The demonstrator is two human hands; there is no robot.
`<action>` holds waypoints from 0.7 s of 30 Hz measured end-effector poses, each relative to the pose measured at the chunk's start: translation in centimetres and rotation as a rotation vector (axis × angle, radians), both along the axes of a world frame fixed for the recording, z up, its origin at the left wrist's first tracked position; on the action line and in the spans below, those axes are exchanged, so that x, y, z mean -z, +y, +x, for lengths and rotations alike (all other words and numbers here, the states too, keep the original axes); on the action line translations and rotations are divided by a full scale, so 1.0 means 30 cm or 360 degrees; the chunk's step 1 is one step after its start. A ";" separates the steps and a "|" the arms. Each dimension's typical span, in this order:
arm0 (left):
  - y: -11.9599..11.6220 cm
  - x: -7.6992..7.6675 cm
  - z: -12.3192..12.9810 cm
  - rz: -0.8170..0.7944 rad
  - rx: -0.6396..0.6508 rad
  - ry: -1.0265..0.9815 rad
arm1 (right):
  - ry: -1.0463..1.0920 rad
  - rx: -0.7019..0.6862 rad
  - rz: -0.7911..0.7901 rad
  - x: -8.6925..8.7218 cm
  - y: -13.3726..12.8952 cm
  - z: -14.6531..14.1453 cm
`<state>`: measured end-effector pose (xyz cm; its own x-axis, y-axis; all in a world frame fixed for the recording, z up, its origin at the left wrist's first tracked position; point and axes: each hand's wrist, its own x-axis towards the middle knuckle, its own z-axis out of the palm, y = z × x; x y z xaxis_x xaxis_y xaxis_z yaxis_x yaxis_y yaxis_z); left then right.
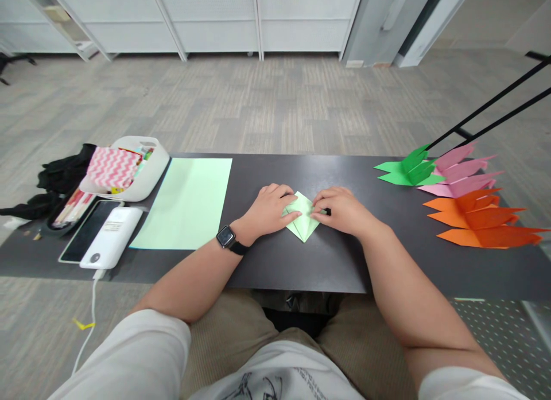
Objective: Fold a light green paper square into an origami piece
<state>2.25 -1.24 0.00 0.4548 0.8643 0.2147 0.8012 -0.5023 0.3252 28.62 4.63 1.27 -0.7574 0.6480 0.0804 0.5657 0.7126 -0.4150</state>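
Pale green paper, folded into a small diamond with layered flaps point(304, 221), lies near the middle of the dark tabletop point(297, 271), between the two hands. One corner points toward the person.

Left hand point(267, 212): positioned at the left side of the diamond, with thumb and index finger slightly spread and touching the paper. Whether they pinch a layer or only press it down cannot be determined. A black smartwatch point(226, 237) is fitted at this wrist.

Right hand point(344, 210): positioned at the right corner, with thumb and fingertips drawn together — pinching the paper edge.

Left section of the tabletop: a flat light green sheet point(189, 202) lies beside a white basket point(154, 171), which holds a pink-and-white zigzag item point(114, 167). In front of the basket, a white power bank point(112, 237) overlaps a dark-screened device point(88, 229); a white cable point(93, 308) hangs over the near edge.

Right section: pointed paper models stand grouped by colour — green point(411, 169), pink point(465, 170) and orange point(484, 216).
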 end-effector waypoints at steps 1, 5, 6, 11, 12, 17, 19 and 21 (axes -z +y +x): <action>0.001 0.002 0.003 0.0002 0.0001 -0.0017 | -0.0022 0.0030 0.0021 0.005 -0.004 -0.006; 0.004 0.003 0.017 -0.0057 -0.0025 -0.0139 | -0.0070 0.0059 0.0047 0.019 -0.014 -0.017; 0.006 0.001 0.021 -0.0073 -0.0037 -0.0187 | -0.0074 0.0061 0.0049 0.019 -0.014 -0.017; 0.014 -0.017 0.020 -0.0060 -0.0105 -0.0435 | -0.0092 0.0071 0.0055 0.011 -0.015 -0.014; 0.015 -0.020 0.014 -0.0063 -0.0120 -0.0439 | -0.0100 0.0073 0.0054 0.009 -0.015 -0.015; 0.011 -0.024 -0.019 -0.0122 -0.0100 -0.0276 | -0.0135 0.0127 0.0077 0.010 -0.016 -0.016; 0.004 -0.023 -0.022 -0.0089 -0.0084 -0.0213 | -0.0149 0.0144 0.0099 0.014 -0.017 -0.016; -0.003 -0.020 -0.015 -0.0032 -0.0083 -0.0159 | -0.0155 0.0137 0.0114 0.018 -0.017 -0.016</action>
